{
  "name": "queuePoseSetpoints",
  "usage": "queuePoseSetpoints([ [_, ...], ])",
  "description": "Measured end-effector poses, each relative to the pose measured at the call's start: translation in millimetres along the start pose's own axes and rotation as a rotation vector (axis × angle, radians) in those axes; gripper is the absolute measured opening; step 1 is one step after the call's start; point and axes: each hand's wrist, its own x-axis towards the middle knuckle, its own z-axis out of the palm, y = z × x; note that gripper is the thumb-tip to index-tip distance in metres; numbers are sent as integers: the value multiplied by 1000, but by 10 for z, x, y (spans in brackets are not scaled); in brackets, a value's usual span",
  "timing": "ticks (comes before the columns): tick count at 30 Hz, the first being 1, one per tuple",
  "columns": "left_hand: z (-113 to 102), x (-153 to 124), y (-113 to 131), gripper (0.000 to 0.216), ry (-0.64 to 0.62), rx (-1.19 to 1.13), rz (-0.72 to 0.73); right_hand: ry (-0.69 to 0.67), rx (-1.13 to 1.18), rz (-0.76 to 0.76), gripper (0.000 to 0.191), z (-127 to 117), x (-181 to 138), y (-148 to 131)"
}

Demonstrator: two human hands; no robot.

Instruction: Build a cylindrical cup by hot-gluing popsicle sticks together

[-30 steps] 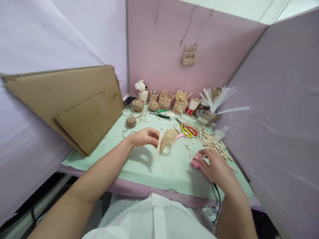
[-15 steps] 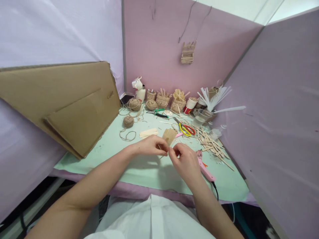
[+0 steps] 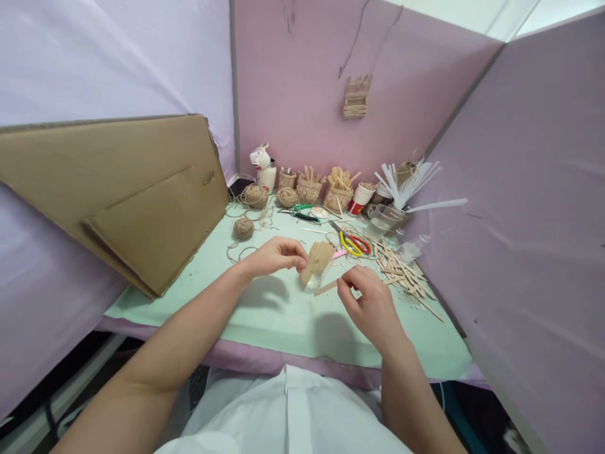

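A clear cup (image 3: 314,282) with flat wooden craft sticks (image 3: 319,257) along its side stands on the table between my hands. My left hand (image 3: 278,255) is closed in a pinch, fingertips at the cup's left edge; whether they grip the cup or something small does not show. Between thumb and fingers of my right hand (image 3: 367,295) is one thin wooden stick (image 3: 326,288), pointing left below the cup. A pink strip (image 3: 339,254) lies just behind the cup.
Right of my hands lies a heap of wooden sticks (image 3: 401,271), with yellow-and-red-handled scissors (image 3: 350,243) behind. Green-handled pliers (image 3: 302,215), twine balls (image 3: 243,228) and stick-filled baskets (image 3: 309,189) stand farther back. Cardboard (image 3: 142,208) leans at the left.
My hands have moved apart: the left up and left, the right to the right with the stick. The pink glue gun is now hidden by my right arm, the flat sticks by my left hand.
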Motion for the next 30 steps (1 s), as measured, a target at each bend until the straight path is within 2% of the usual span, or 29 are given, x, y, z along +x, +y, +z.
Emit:
queuePoseSetpoints([
  [3,5,30,-46,25,183,86,89,-60,-13,-82,25,-47,28,78],
  [5,38,57,-98,27,223,207,161,-90,-26,-117,24,-58,54,118],
  [9,96,105,-208,33,138,433,273,-136,-49,-172,23,-49,114,167],
  [12,108,131,-257,35,76,515,324,-179,-47,-222,25,-28,156,186],
  [16,105,144,-255,35,30,495,335,-201,-55,-235,26,3,195,187],
  [30,103,129,-235,39,22,428,320,-206,-71,-247,26,92,262,218],
])
